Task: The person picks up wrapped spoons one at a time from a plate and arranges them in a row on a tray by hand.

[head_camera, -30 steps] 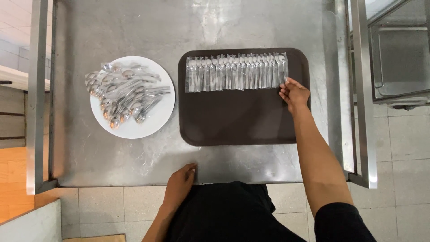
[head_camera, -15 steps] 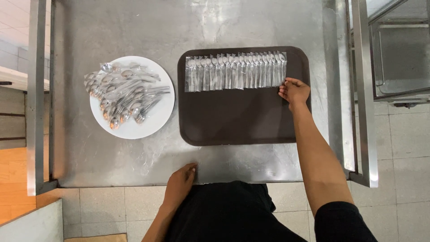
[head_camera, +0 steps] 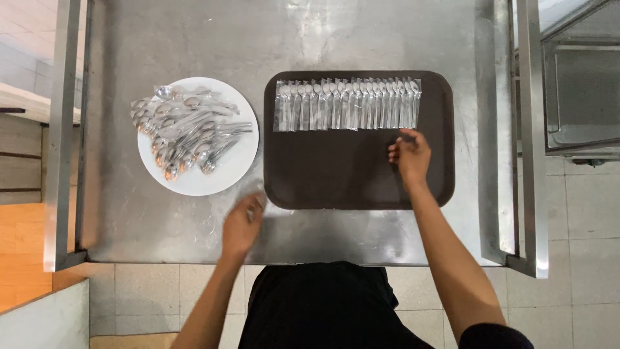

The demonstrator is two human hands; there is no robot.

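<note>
Wrapped spoons (head_camera: 347,104) sit lined up in a neat row along the far side of the brown tray (head_camera: 336,174), and the right hand (head_camera: 409,154) hovers just below the row's right end, fingers loosely curled, holding nothing. Left hand (head_camera: 243,223) is open over the steel table (head_camera: 161,39), between the tray and the white plate (head_camera: 239,161) piled with more wrapped spoons.

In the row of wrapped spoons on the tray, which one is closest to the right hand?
The last wrapped spoon at the right end of the row on the brown tray. The right hand hovers just below it; the other spoons lie farther left.
</note>
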